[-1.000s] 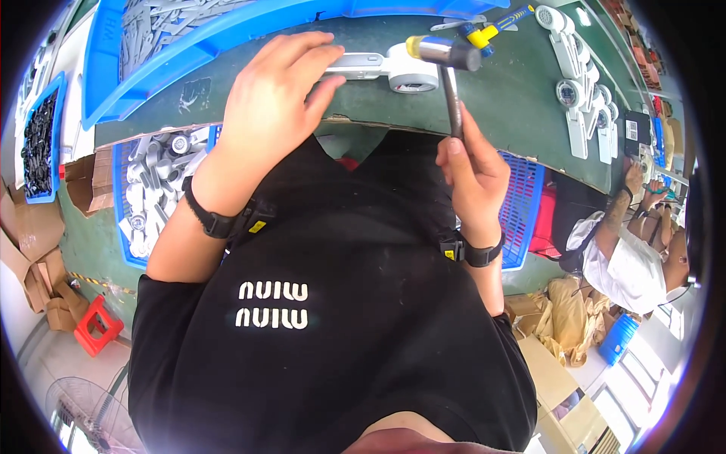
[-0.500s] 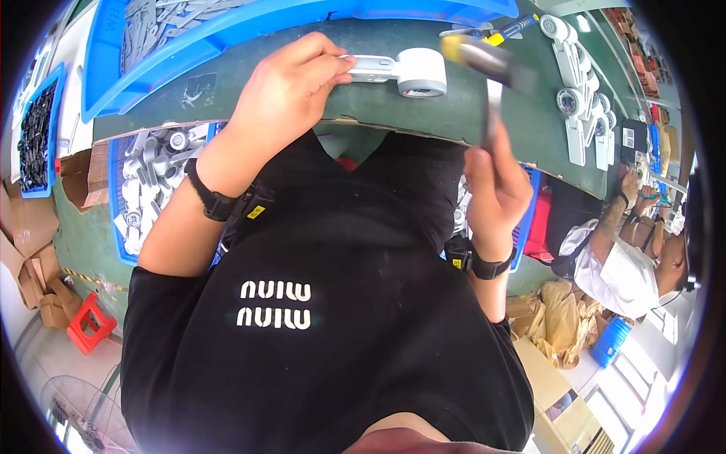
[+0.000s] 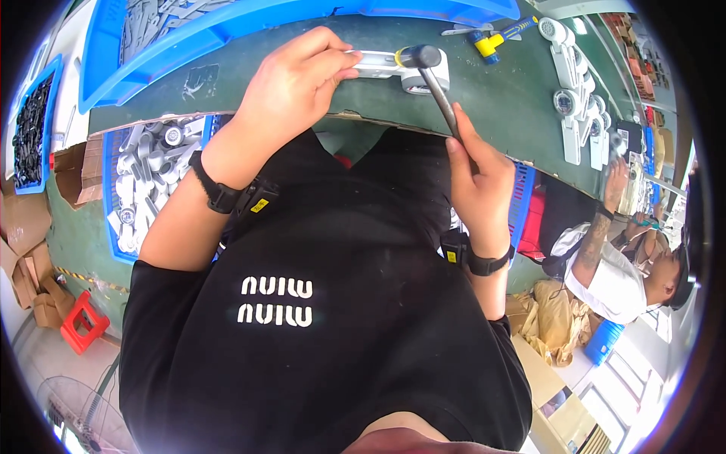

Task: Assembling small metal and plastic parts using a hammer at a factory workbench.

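Observation:
My left hand [image 3: 302, 79] pinches the narrow end of a white plastic part [image 3: 378, 65] with a round head, on the green workbench [image 3: 249, 72]. In my right hand [image 3: 484, 174] is the metal shaft of a mallet [image 3: 420, 57], my fingers closed round it. The mallet has a dark head with a yellow end. That head lies over the white part, its yellow end at the arm close to the round head, seemingly touching it. Part of the round head is hidden behind the mallet.
A blue bin [image 3: 302, 21] of grey strips spans the bench's back. Another yellow-and-blue mallet [image 3: 495, 41] lies to the right, before a row of white parts [image 3: 572, 98]. A blue crate [image 3: 113, 219] of white parts sits lower left. At far right a person [image 3: 605, 265] works.
My right hand has swung the mallet down and left, from beside the white part onto it. My left hand keeps its pinch. The person at right has moved an arm.

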Demonstrator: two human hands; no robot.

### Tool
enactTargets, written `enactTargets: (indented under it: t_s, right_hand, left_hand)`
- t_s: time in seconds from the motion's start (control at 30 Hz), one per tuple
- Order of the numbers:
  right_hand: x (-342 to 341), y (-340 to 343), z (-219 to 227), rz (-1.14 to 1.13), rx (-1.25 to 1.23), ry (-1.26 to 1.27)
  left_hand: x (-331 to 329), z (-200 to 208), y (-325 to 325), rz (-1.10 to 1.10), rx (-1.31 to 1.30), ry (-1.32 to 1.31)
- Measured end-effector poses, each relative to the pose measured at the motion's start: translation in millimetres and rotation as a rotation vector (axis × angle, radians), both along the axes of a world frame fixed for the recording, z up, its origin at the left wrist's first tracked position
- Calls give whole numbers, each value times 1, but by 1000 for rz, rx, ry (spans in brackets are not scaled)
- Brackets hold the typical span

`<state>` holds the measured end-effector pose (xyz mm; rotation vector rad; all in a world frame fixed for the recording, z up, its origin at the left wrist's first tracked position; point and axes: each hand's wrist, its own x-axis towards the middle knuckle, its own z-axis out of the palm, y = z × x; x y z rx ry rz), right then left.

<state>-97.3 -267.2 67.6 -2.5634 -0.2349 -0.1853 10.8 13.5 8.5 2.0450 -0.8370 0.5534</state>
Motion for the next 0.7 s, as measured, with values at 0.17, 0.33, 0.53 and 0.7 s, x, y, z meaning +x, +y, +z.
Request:
enactTargets:
  t_s: [0.17, 0.33, 0.53, 0.7]
  right_hand:
    - [-9, 1, -21, -74, 550, -263]
    - [-10, -1, 12, -22, 275, -37]
    - [19, 5, -8, 217, 143, -441]
    - [4, 6, 0, 72, 148, -107]
  left_hand:
    - [2, -1, -2, 3, -32, 22]
    - [-2, 2, 2, 56, -43, 218]
    - [2, -9, -1, 48, -186, 210]
    - [0, -5, 1, 42, -149, 247]
